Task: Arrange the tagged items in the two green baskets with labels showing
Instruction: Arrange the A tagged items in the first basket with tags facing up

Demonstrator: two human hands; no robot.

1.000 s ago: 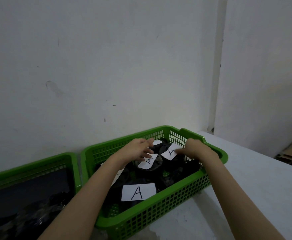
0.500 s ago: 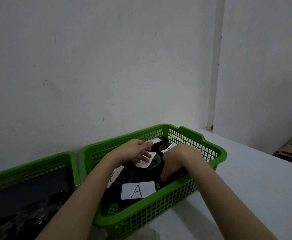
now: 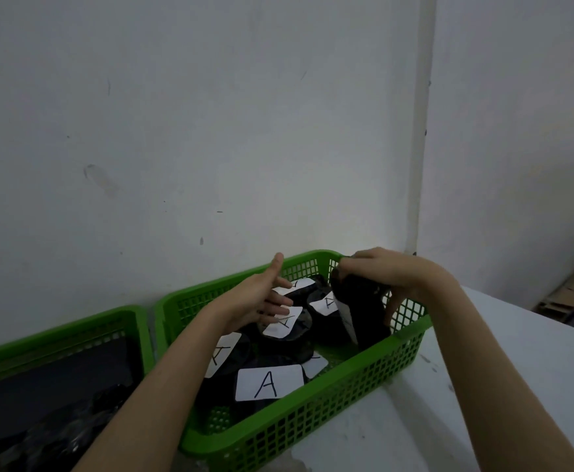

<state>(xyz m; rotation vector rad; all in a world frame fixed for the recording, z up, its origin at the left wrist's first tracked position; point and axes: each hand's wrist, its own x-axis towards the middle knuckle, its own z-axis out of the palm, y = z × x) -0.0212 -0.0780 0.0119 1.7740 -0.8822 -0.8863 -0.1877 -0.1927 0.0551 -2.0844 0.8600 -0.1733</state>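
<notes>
The right green basket (image 3: 316,417) holds several black bagged items with white "A" labels; the nearest label (image 3: 269,382) faces up. My right hand (image 3: 396,277) is shut on one black bagged item (image 3: 360,310), held upright above the basket's far right corner with its white label edge turned to the side. My left hand (image 3: 260,296) hovers open over the basket's middle, thumb up, fingers above another labelled item (image 3: 287,323). The left green basket (image 3: 57,330) holds dark items with no label showing.
Both baskets stand on a white table (image 3: 517,369) pushed against a grey wall. The table surface extends to the right of the baskets. Cardboard pieces (image 3: 572,294) lie on the floor beyond the table's far right edge.
My right hand has lifted a black bagged item out of the right basket and stood it upright. My left hand has risen off the items and spread its fingers.
</notes>
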